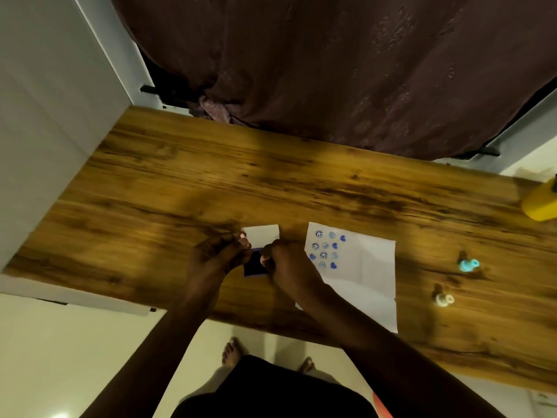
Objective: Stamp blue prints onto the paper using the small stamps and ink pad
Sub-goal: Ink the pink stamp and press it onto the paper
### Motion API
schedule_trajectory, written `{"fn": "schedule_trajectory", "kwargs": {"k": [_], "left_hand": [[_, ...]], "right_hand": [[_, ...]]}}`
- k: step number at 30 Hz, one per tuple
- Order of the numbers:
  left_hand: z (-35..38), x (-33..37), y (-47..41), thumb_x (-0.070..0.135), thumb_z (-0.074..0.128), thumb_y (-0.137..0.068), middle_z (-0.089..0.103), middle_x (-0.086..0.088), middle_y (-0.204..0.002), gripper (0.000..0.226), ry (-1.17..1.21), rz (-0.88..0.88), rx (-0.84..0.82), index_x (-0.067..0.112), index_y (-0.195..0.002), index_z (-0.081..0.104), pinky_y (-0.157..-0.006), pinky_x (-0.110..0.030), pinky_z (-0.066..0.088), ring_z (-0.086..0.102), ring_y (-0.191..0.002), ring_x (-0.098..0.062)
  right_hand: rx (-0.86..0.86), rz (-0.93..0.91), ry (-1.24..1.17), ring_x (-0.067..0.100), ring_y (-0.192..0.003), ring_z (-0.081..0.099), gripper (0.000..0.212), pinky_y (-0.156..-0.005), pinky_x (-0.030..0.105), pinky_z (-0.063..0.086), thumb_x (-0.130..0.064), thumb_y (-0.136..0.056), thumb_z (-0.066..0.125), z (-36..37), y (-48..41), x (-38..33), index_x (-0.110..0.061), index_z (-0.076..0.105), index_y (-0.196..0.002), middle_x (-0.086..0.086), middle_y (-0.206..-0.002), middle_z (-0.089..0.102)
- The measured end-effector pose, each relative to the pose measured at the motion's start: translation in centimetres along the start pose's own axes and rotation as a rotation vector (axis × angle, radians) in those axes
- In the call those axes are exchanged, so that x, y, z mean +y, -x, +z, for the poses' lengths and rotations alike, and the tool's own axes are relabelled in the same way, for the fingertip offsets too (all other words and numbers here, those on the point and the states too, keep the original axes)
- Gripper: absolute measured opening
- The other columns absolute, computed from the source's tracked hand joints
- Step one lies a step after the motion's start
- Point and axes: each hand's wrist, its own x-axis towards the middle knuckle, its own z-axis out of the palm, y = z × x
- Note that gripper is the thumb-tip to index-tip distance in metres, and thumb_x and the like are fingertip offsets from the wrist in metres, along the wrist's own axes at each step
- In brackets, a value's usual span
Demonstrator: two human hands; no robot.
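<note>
A white sheet of paper [366, 267] lies on the wooden table [211, 182], with several blue prints [327, 248] in rows at its upper left. Just left of it sits the small ink pad [254, 265], dark blue, its white lid [263, 235] standing open behind it. My left hand [217, 257] pinches the lid's left corner. My right hand [286, 263] grips the pad's right side between the pad and the paper. Whether a stamp is in my right fingers is hidden. A light-blue stamp [468, 264] and a white stamp [443, 300] lie right of the paper.
A yellow object [541, 202] sits at the table's far right edge. A dark maroon curtain [331, 70] hangs behind the table, and a white wall panel [54, 116] borders the left. My bare feet [232, 352] show below the front edge.
</note>
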Motion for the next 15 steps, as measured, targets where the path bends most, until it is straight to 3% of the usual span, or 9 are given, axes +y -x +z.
{"fn": "schedule_trajectory", "kwargs": {"k": [6,11,15], "left_hand": [[0.5,-0.2,-0.4,0.010,0.073,-0.092,0.077,-0.020,-0.106,0.017,-0.045,-0.017,-0.028,0.005,-0.108,0.078,-0.088,-0.041,0.060,0.073,-0.099,-0.032],[1.2,0.3,-0.5,0.015,0.075,-0.089,0.079,-0.014,-0.100,0.017,-0.033,-0.002,-0.055,0.008,-0.105,0.079,-0.088,-0.040,0.062,0.076,-0.095,-0.028],[1.6,0.3,-0.4,0.015,0.074,-0.091,0.078,-0.013,-0.101,0.017,-0.047,0.004,-0.089,0.007,-0.105,0.078,-0.087,-0.039,0.062,0.075,-0.097,-0.030]], "right_hand": [[-0.011,0.007,0.040,0.028,-0.111,0.070,0.025,-0.099,0.039,0.057,-0.020,-0.094,0.071,0.3,0.1,-0.2,-0.014,0.070,-0.118,0.012,-0.119,0.073],[-0.015,-0.007,0.057,0.030,-0.104,0.073,0.021,-0.090,0.037,0.058,-0.017,-0.093,0.073,0.0,-0.2,-0.1,-0.012,0.072,-0.113,0.013,-0.113,0.075],[-0.033,0.035,-0.024,0.021,-0.106,0.071,0.021,-0.088,0.028,0.054,-0.022,-0.095,0.071,-0.9,-0.1,0.3,-0.019,0.072,-0.115,0.006,-0.114,0.075]]}}
